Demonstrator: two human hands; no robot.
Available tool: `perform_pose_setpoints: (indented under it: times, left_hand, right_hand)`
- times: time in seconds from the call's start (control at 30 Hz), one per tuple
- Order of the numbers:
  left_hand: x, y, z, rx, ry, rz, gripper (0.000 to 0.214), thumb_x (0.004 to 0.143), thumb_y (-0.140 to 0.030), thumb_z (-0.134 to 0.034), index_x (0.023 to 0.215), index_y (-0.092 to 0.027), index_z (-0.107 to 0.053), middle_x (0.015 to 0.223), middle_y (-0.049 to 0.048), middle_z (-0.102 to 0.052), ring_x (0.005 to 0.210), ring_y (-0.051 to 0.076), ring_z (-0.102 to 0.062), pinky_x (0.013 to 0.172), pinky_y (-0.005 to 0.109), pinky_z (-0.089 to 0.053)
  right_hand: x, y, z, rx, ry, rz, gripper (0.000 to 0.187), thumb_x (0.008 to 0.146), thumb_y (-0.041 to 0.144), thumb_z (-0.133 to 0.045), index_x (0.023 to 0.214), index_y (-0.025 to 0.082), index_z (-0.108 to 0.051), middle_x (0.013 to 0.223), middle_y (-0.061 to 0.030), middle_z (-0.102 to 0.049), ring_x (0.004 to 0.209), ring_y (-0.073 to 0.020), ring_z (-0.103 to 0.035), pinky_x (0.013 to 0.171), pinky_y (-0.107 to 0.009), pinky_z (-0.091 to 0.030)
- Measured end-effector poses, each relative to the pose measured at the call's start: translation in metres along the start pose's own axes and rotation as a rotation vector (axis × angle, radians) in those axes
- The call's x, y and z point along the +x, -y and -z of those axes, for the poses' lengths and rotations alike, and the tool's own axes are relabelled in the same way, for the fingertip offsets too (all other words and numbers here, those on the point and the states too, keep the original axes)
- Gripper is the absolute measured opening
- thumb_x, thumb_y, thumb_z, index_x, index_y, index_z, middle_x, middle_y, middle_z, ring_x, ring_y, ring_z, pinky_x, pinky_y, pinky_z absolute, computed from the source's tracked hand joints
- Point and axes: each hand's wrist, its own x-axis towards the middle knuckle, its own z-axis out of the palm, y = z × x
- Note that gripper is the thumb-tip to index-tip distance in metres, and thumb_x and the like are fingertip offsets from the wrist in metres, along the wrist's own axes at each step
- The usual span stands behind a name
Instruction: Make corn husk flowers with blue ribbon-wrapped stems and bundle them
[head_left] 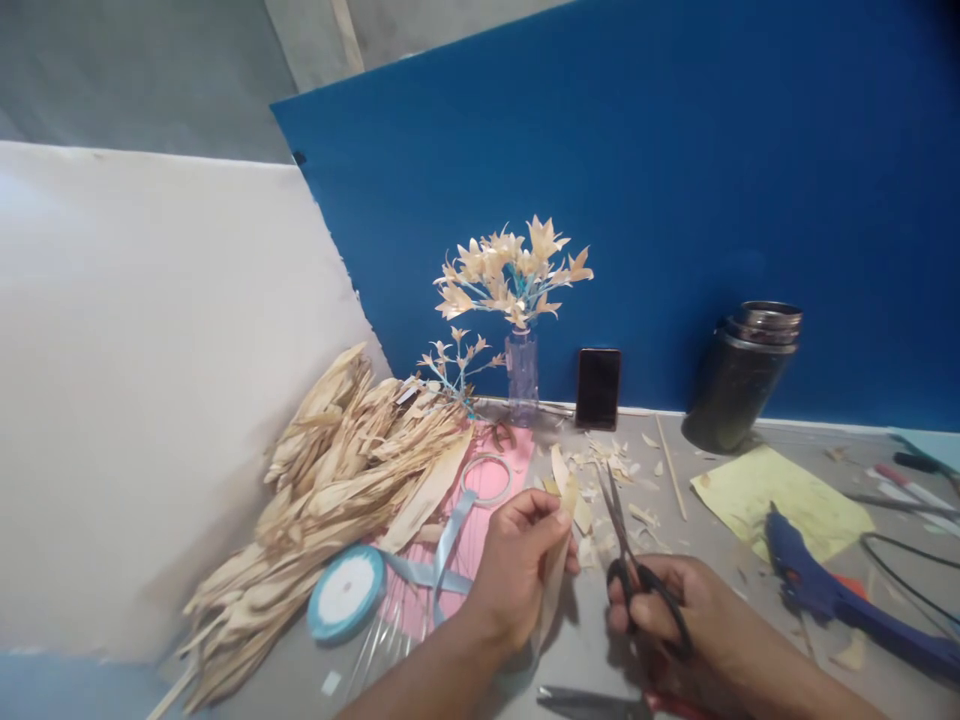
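Observation:
My left hand (pixel 525 560) pinches a strip of dried corn husk (pixel 556 570) between thumb and fingers, its tip pointing up and its tail hanging toward the table. To the right, my right hand (pixel 664 610) has its fingers through the black handles of a pair of scissors (pixel 622 530). The blades point up and stand slightly apart, beside the husk and not touching it. Small husk scraps (pixel 611 460) lie scattered behind both hands. A second pair of scissors (pixel 592 700) with a red handle lies at the bottom edge, partly under my right hand.
Husks (pixel 360 480) are heaped at left, beside a blue ribbon spool (pixel 346 592) and pink paper (pixel 517 450). Husk flowers (pixel 510 270) stand in a clear vase (pixel 523 375). Rightward are a phone (pixel 598 388), dark flask (pixel 739 385), yellow paper (pixel 780 490) and blue glue gun (pixel 847 600).

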Motion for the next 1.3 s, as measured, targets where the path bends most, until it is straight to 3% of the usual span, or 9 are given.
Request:
perform_pose_setpoints:
  times: [0.13,0.27,0.4,0.7,0.83,1.03,1.2,1.3]
  left_hand:
    - [-0.001,0.003,-0.004,-0.023,-0.029,0.003,0.032,0.067,-0.034,-0.082,0.077,-0.015,-0.058,0.057,-0.0013,-0.06,0.051,0.009,-0.053,0.054,0.021,-0.047]
    - [-0.003,0.003,-0.007,-0.066,-0.004,0.041,0.034,0.067,-0.034,-0.082,0.08,-0.016,-0.055,0.058,-0.0002,-0.062,0.052,0.01,-0.055,0.053,0.021,-0.047]
    - [-0.006,0.001,-0.009,-0.025,0.028,0.043,0.031,0.07,-0.034,-0.079,0.079,-0.016,-0.056,0.055,-0.0003,-0.061,0.046,0.008,-0.052,0.048,0.019,-0.042]
    - [-0.007,-0.006,-0.009,0.033,0.034,0.005,0.028,0.069,-0.033,-0.078,0.079,-0.016,-0.058,0.052,-0.0021,-0.059,0.044,0.008,-0.05,0.045,0.019,-0.042]
    - [-0.008,-0.008,-0.003,0.09,0.08,-0.007,0.026,0.075,-0.034,-0.074,0.083,-0.017,-0.056,0.047,-0.0039,-0.056,0.038,0.007,-0.046,0.04,0.017,-0.037]
    - [-0.009,-0.011,0.001,0.122,0.131,0.037,0.029,0.073,-0.038,-0.076,0.08,-0.019,-0.055,0.04,-0.0057,-0.051,0.032,0.007,-0.04,0.034,0.016,-0.029]
    - [-0.013,-0.007,-0.001,0.165,0.19,0.07,0.031,0.074,-0.042,-0.076,0.075,-0.019,-0.055,0.038,-0.0055,-0.049,0.031,0.007,-0.038,0.033,0.016,-0.025]
    - [-0.013,-0.006,-0.002,0.174,0.171,0.034,0.03,0.075,-0.04,-0.076,0.074,-0.018,-0.056,0.038,-0.007,-0.046,0.032,0.006,-0.037,0.035,0.016,-0.023]
  right_hand:
    - [-0.006,0.008,-0.002,-0.19,0.062,0.11,0.061,0.071,0.075,-0.063,0.082,0.015,-0.059,0.068,0.0008,-0.053,0.052,-0.0078,-0.038,0.047,-0.021,-0.036]
    - [-0.011,0.016,-0.011,-0.3,0.038,0.128,0.058,0.071,0.075,-0.064,0.074,0.018,-0.052,0.064,0.0038,-0.046,0.055,-0.0091,-0.037,0.049,-0.022,-0.033]
    - [-0.014,0.022,-0.018,-0.327,-0.027,0.097,0.057,0.07,0.074,-0.064,0.068,0.02,-0.046,0.06,0.0057,-0.04,0.053,-0.0087,-0.032,0.047,-0.022,-0.027]
    - [-0.016,0.024,-0.019,-0.257,-0.045,0.098,0.055,0.068,0.066,-0.071,0.06,0.021,-0.042,0.052,0.0074,-0.037,0.049,-0.007,-0.028,0.046,-0.022,-0.023]
    - [-0.014,0.021,-0.016,-0.254,-0.09,0.073,0.056,0.067,0.069,-0.071,0.059,0.021,-0.043,0.049,0.0064,-0.04,0.046,-0.007,-0.031,0.045,-0.022,-0.024]
    - [-0.017,0.022,0.002,-0.244,0.147,0.191,0.07,0.071,0.085,-0.053,0.08,0.016,-0.061,0.068,-0.004,-0.06,0.056,-0.013,-0.047,0.053,-0.026,-0.04]
    - [-0.02,0.032,0.006,-0.392,-0.003,0.241,0.063,0.072,0.08,-0.058,0.081,0.018,-0.06,0.074,-0.0047,-0.062,0.059,-0.0145,-0.05,0.054,-0.026,-0.041]
    - [-0.021,0.036,0.004,-0.434,0.036,0.228,0.07,0.07,0.086,-0.053,0.079,0.017,-0.06,0.069,-0.0052,-0.062,0.059,-0.0152,-0.05,0.054,-0.026,-0.041]
